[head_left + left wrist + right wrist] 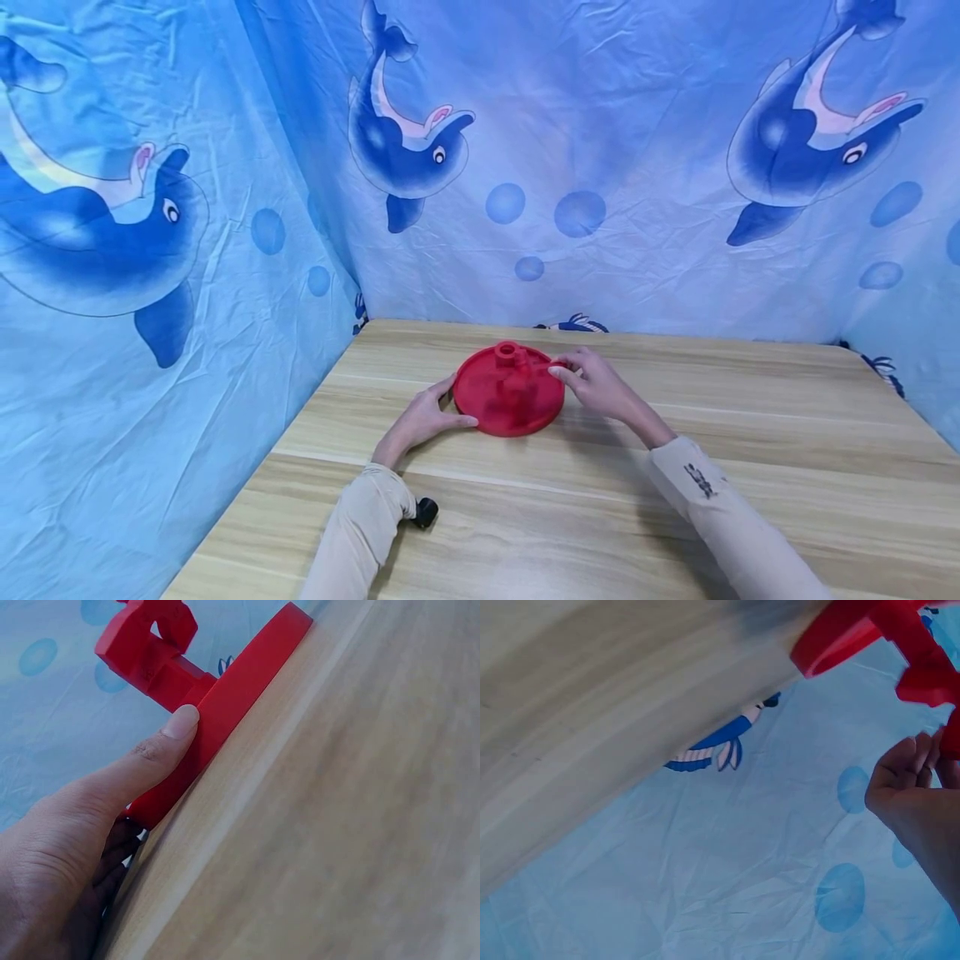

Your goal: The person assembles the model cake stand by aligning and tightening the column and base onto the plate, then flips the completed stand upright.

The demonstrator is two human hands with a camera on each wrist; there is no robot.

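Observation:
A red round base (pixel 477 393) with a raised rim lies on the table in the head view. From it rises a red fitting (pixel 506 353) topped by a ring. My left hand (pixel 426 417) holds the rim from the left, thumb at the front edge and fingers round the left side; in the left wrist view the thumb (pixel 165 742) presses the rim's outer wall. My right hand (pixel 594 383) pinches a small red piece (pixel 557 365) at the fitting's right. In the right wrist view the fingers are curled at a red part (pixel 951 739), partly cut off by the frame.
The wood-grain table (pixel 480 517) meets blue curtains (pixel 637 275) printed with dolphins and bubbles at the back and sides. A small black object (pixel 425 512) is at the left sleeve's cuff.

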